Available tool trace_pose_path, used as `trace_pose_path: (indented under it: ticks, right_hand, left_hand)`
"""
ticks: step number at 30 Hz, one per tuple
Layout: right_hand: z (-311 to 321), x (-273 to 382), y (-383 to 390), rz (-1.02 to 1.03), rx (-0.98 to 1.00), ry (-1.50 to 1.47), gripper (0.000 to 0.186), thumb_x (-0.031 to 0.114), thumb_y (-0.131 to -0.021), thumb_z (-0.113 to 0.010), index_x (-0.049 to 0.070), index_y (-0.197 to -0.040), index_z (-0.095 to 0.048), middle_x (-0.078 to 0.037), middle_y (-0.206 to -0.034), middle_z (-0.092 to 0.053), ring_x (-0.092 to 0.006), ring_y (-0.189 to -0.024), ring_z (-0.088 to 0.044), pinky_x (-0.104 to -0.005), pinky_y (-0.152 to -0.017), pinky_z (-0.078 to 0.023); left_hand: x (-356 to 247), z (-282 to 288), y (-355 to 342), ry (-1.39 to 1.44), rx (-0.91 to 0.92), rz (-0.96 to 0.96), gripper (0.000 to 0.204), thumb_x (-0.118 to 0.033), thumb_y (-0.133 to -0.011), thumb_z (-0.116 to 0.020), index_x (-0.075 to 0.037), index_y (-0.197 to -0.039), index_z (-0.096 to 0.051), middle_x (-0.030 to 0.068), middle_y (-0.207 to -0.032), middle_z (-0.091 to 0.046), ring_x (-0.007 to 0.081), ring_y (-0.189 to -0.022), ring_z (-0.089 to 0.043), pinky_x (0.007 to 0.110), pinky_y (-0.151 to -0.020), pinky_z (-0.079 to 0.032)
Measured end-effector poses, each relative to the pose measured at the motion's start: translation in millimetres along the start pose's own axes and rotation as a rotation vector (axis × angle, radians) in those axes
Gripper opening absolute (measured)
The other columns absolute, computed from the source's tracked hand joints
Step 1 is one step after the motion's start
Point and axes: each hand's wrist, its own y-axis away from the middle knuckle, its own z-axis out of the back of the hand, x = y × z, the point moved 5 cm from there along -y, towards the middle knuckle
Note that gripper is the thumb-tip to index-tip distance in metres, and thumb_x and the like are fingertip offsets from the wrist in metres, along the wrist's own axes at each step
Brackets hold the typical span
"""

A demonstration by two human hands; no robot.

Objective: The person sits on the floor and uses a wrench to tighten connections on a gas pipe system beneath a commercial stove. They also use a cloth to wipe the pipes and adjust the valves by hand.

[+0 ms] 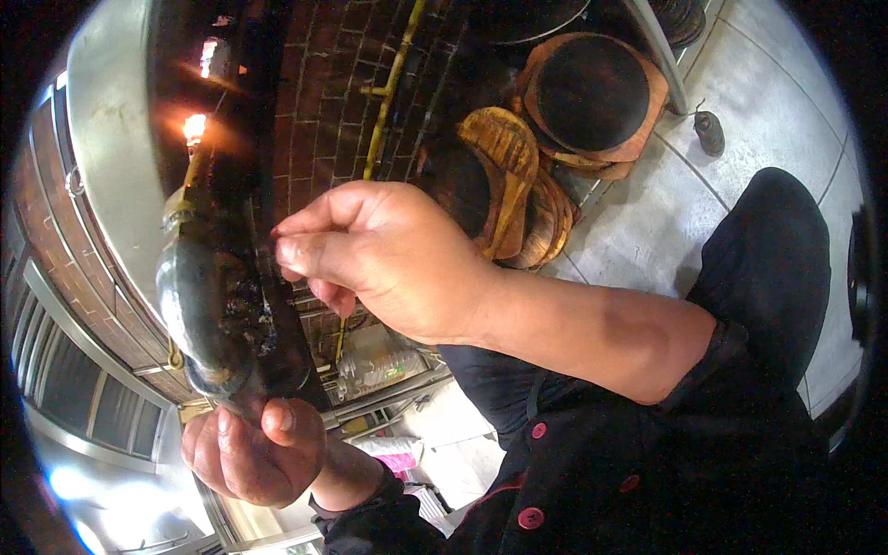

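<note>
A grey metal burner pipe (190, 305) with a brassy tip runs up the left of the head view, with a small orange flame (194, 127) above it and another flame farther up. My left hand (252, 451) is curled round the lower end of this pipe. My right hand (375, 259) is beside the pipe's upper part, thumb and forefinger pinched at a dark, sooty strip; whether they hold anything is too small to tell. A yellow pipe (388, 83) runs along the brick wall behind.
Stacked wooden boards (499, 139), some with black round plates (592, 92), stand upper right. A small dark object (709, 134) lies on the tiled floor (768, 92). A steel panel (116, 157) borders the left, and plastic containers (375, 365) sit below my right hand.
</note>
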Motion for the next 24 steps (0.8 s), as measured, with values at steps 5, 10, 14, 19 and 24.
trace_pose_path:
  ticks: [5, 10, 14, 19, 24]
  right_hand:
    - [-1.2, 2.2, -0.5, -0.013, 0.048, -0.068, 0.016, 0.008, -0.087, -0.060, -0.005, -0.096, -0.059, -0.006, -0.076, -0.060, -0.0086, -0.060, -0.053, -0.0211, -0.052, -0.044]
    - [-1.5, 8.3, -0.3, 0.028, 0.057, 0.016, 0.014, 0.007, -0.087, -0.060, -0.004, -0.095, -0.059, -0.005, -0.073, -0.059, -0.0086, -0.058, -0.052, -0.0215, -0.052, -0.044]
    - [-2.7, 2.5, -1.4, 0.042, 0.029, 0.049, 0.013, 0.006, -0.087, -0.060, -0.004, -0.094, -0.059, -0.005, -0.072, -0.059, -0.0086, -0.057, -0.052, -0.0216, -0.051, -0.043]
    - [-2.2, 4.8, -3.3, 0.047, 0.046, 0.100, 0.012, 0.005, -0.087, -0.059, -0.004, -0.095, -0.059, -0.005, -0.072, -0.059, -0.0085, -0.058, -0.053, -0.0218, -0.051, -0.043]
    - [-1.9, 5.2, -2.6, 0.062, 0.049, 0.161, 0.011, 0.004, -0.087, -0.058, -0.004, -0.095, -0.058, -0.005, -0.073, -0.059, -0.0082, -0.058, -0.053, -0.0217, -0.051, -0.043]
  left_hand:
    - [-0.1, -1.9, -1.9, 0.022, -0.006, 0.006, 0.022, -0.016, -0.087, -0.062, 0.003, -0.095, -0.057, 0.0124, -0.078, -0.058, 0.0226, -0.067, -0.054, 0.033, -0.060, -0.043]
    - [-1.9, -3.4, -3.9, 0.027, -0.001, 0.025, 0.022, -0.016, -0.087, -0.062, 0.004, -0.096, -0.057, 0.0128, -0.078, -0.057, 0.0225, -0.067, -0.054, 0.032, -0.059, -0.042]
    - [-0.5, -3.7, -2.2, 0.034, 0.002, -0.002, 0.022, -0.015, -0.087, -0.062, 0.004, -0.096, -0.057, 0.0131, -0.078, -0.057, 0.0226, -0.067, -0.054, 0.032, -0.059, -0.042]
    - [-0.1, -1.8, -3.2, 0.005, 0.019, -0.011, 0.021, -0.015, -0.088, -0.062, 0.003, -0.096, -0.056, 0.0126, -0.079, -0.057, 0.0222, -0.067, -0.054, 0.032, -0.058, -0.043]
    - [0.0, -1.5, -2.7, 0.001, 0.028, -0.026, 0.021, -0.015, -0.088, -0.062, 0.003, -0.097, -0.055, 0.0126, -0.079, -0.057, 0.0223, -0.066, -0.054, 0.032, -0.058, -0.043]
